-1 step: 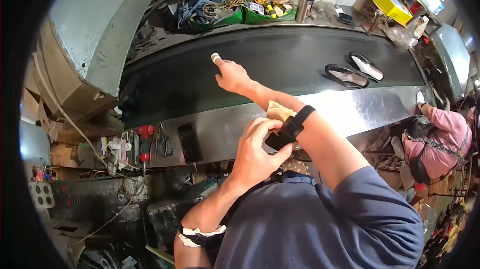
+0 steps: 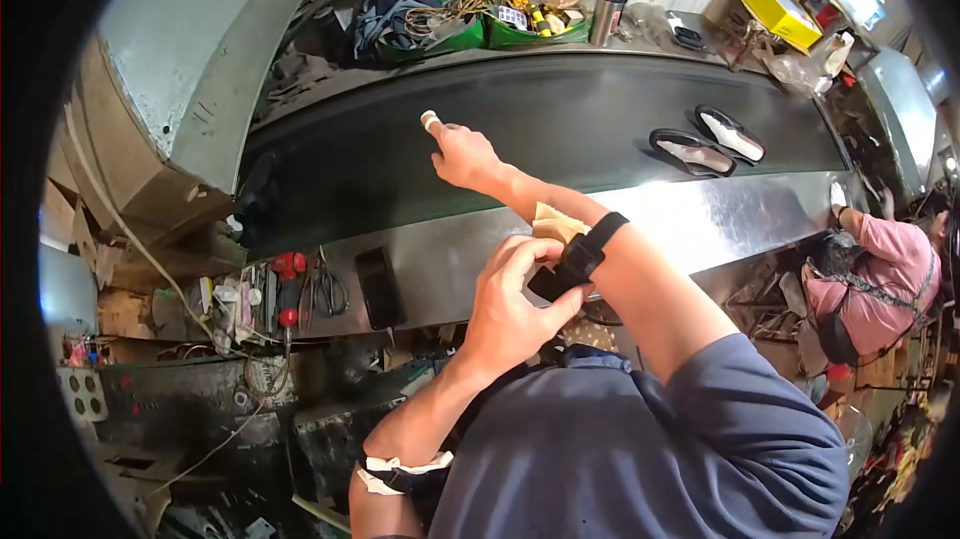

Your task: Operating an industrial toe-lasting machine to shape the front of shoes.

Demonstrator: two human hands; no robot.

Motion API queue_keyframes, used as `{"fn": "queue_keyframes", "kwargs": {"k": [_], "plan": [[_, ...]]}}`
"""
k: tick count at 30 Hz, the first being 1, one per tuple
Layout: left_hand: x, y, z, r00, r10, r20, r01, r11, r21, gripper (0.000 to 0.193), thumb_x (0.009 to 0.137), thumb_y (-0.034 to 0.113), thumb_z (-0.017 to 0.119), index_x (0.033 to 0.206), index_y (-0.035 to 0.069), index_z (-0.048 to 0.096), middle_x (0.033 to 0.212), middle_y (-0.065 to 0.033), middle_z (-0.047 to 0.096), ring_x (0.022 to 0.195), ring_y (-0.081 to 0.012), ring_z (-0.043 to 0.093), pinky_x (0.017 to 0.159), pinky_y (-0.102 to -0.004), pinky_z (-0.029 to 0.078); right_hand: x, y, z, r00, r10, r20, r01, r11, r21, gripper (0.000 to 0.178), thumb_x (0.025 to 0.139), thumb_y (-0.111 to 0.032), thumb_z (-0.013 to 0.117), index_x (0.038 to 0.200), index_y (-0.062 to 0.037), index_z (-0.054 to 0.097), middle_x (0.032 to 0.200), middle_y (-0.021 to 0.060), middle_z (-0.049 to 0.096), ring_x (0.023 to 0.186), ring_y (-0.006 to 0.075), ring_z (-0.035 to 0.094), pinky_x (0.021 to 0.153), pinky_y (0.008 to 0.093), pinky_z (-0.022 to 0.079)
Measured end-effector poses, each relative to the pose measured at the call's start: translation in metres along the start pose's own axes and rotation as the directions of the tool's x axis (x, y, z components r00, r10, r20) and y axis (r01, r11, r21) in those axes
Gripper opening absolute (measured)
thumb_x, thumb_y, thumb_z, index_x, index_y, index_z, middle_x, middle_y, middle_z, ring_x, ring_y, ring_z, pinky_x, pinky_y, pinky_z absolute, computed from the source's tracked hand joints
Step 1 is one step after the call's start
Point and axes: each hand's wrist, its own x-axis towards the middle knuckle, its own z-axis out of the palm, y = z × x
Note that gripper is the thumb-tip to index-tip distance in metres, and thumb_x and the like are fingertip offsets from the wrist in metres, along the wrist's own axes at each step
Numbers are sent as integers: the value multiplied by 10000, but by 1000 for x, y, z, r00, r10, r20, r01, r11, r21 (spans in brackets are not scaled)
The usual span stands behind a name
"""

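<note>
My right arm reaches out to the left over a dark belt (image 2: pixel 360 164). At its end my right hand (image 2: pixel 465 156) holds nothing, with a white wrap (image 2: pixel 430 121) round one fingertip; that finger and the thumb stand apart and the other fingers are mostly hidden. A black strap (image 2: pixel 607 230) circles my right forearm, with a small black box-shaped device (image 2: pixel 581 260) on it and a folded tan pad (image 2: pixel 557 223) tucked beside it. My left hand (image 2: pixel 512 304) pinches this device between thumb and fingers.
Black shoes with pale insides (image 2: pixel 693 153) lie on the belt at right. Along the near metal ledge (image 2: pixel 440 254) are a phone (image 2: pixel 377 287), scissors (image 2: pixel 328 289) and a red power tool (image 2: pixel 290 284). Green bins (image 2: pixel 440 44) and a flask (image 2: pixel 608 14) stand behind. A person in pink (image 2: pixel 880 279) sits at far right.
</note>
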Motion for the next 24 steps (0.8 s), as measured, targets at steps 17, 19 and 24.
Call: {"fn": "queue_keyframes", "kwargs": {"k": [17, 19, 24], "plan": [[-3, -35, -36, 976, -124, 178, 170, 945, -278, 319, 714, 51, 824, 887, 52, 555, 894, -28, 683, 850, -112, 633, 827, -291, 511, -18, -9, 5, 910, 40, 412, -4, 996, -86, 549, 838, -102, 639, 1383, -92, 572, 1036, 222, 727, 987, 416, 697, 873, 501, 565], [1, -31, -34, 974, -113, 195, 173, 929, -327, 318, 716, 30, 809, 895, 54, 548, 897, -25, 679, 849, -99, 628, 825, -283, 510, -18, -4, 5, 940, -86, 331, 83, 996, 25, 553, 825, -98, 645, 1375, -94, 589, 1046, 218, 727, 991, 416, 695, 881, 499, 561], [8, -18, -32, 974, -64, 216, 133, 938, -321, 321, 717, -18, 783, 908, 63, 539, 883, -5, 646, 859, -80, 615, 834, -271, 502, -6, -5, -13, 922, -70, 380, 64, 998, 29, 574, 864, -110, 654, 1427, -105, 547, 1106, 185, 731, 1019, 395, 692, 894, 461, 556]]}}
